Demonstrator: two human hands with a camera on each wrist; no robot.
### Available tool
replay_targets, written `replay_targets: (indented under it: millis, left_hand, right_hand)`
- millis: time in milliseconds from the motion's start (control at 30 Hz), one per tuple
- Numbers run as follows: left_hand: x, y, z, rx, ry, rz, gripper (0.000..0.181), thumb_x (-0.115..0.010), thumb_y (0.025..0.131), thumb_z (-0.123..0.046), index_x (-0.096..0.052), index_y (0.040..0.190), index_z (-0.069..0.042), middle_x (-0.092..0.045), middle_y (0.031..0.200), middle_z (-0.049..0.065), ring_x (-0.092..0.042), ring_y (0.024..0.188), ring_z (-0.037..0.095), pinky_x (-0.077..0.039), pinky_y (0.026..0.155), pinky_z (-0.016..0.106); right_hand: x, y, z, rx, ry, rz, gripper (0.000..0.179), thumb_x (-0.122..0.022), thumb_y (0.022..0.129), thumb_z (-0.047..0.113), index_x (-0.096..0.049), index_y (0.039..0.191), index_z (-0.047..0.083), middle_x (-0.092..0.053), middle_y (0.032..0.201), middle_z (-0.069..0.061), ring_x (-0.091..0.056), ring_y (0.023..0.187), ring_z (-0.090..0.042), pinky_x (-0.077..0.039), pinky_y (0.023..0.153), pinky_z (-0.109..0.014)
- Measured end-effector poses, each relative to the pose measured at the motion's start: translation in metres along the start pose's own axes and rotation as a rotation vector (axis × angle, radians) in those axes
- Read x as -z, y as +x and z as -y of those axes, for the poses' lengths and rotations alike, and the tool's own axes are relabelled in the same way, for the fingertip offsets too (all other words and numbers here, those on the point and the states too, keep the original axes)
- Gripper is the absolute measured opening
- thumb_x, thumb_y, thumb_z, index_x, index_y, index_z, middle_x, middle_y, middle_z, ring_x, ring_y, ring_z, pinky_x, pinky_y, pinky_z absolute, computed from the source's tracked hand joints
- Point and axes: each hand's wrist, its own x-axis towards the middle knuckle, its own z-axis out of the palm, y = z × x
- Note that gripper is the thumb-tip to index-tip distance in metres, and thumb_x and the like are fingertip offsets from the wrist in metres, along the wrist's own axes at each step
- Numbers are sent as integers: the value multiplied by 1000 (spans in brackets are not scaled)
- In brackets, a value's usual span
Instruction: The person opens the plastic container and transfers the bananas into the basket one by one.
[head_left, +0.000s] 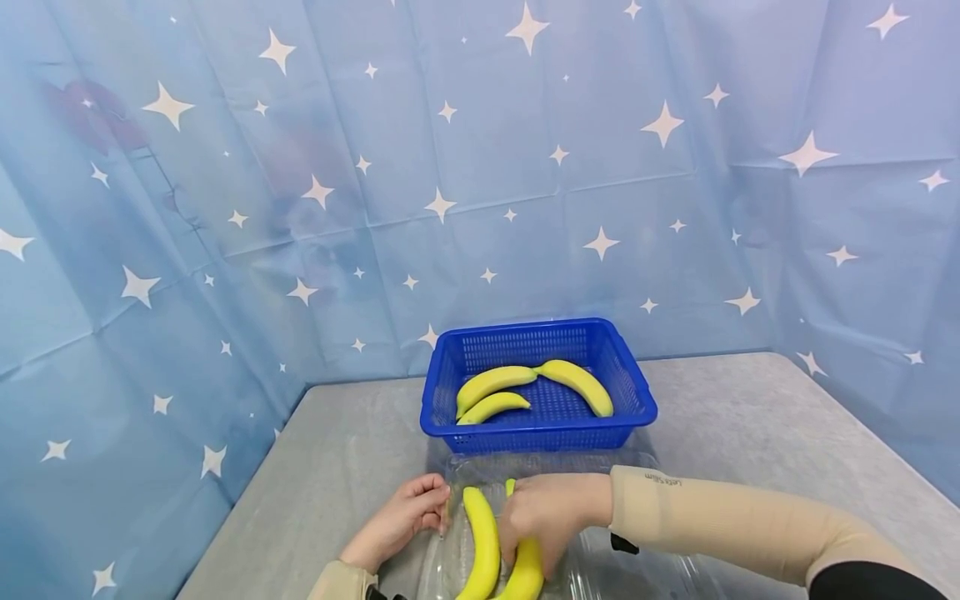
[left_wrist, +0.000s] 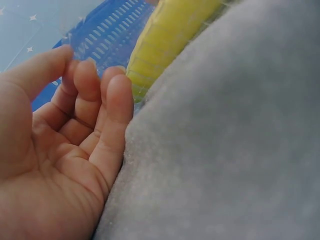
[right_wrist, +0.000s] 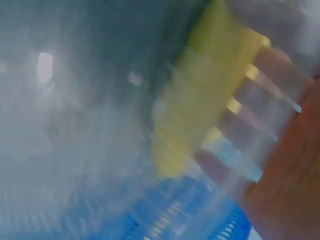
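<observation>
In the head view, a clear plastic box (head_left: 450, 575) lies on the table in front. Two yellow bananas are side by side in it: a left banana (head_left: 483, 542) and a right banana (head_left: 525, 575). My right hand (head_left: 543, 512) reaches over the right banana from above and grips it around its middle. The right wrist view shows that banana (right_wrist: 205, 95) blurred through clear plastic, with fingers along its side. My left hand (head_left: 411, 515) pinches the left edge of the box between thumb and fingers. In the left wrist view, the left hand's fingers (left_wrist: 112, 100) are curled beside a banana (left_wrist: 165, 40).
Behind the box stands a blue perforated basket (head_left: 540, 437) holding three bananas (head_left: 577, 385). More clear plastic (head_left: 630, 571) lies under the right forearm. A grey table (head_left: 360, 425) bears everything, with a blue star-patterned curtain (head_left: 480, 167) behind.
</observation>
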Motion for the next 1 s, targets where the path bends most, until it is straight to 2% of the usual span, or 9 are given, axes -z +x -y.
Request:
replay_targets:
  millis: [133,567,767,1000]
  left_hand:
    - [0,-1,0,6,2,-5,16,-46,92,-21,-49,80,-10,-54,68,1,-54,59,14,-48,56,28]
    - [2,1,1,3,0,-1,15,-46,92,-19,-50,81,-10,-53,68,1,-55,59,13,-48,57,28]
    - [1,0,0,6,-4,1,15,-45,92,-19,-50,82,-10,-53,68,1,-55,60,13,-48,57,28]
    - [1,0,-1,26,0,-14,15,-46,92,-20,-51,82,-10,-52,68,1,-55,60,13,-48,56,28]
  right_hand:
    - [-4,-1,1,16,-31,22,36,-76,64,38,-64,97,31,-55,92,25,-44,82,12,-28,66,-15]
    - [-6,-2,3,3,-74,-5,34,-75,66,29,-60,97,32,-51,91,23,-42,80,8,-27,68,-18]
    - [-7,-3,1,-6,-11,-30,38,-72,66,20,-58,100,29,-50,90,22,-40,74,6,-28,70,-18]
    - [-5,-3,-4,-59,71,-119,40,-72,66,12,-57,99,29,-50,87,24,-37,66,5,-26,63,-16]
